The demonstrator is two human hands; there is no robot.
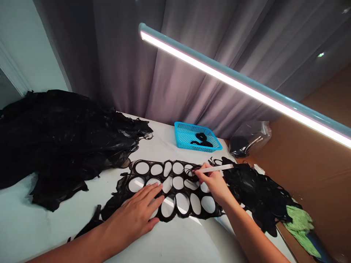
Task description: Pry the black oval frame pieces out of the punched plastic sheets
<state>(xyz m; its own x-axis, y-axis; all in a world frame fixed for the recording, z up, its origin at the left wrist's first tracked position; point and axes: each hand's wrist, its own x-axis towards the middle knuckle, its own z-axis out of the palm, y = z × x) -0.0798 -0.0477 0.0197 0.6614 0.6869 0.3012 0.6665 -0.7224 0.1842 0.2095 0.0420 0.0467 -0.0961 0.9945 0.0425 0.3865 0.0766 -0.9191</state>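
You have a white table [161, 140] in front of you, its surface pale and smooth. On its left side you have a large, crumpled black heap [68, 138]. Across the middle lies a flat black sheet with round holes [175, 193], the white top showing through. Beyond it, at the far edge, sits a blue basket [197, 149]; on the right, a tangled black pile [255, 193].

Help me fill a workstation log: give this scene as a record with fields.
Left hand: flat on the black sheet with holes
Right hand: gripping a white pen-like tool over the sheet
Basket: blue plastic, black pieces inside
Left side: heaped black material
Right side: black scraps, green cloth, clear plastic bag
Background: grey curtain
Light: lit tube lamp
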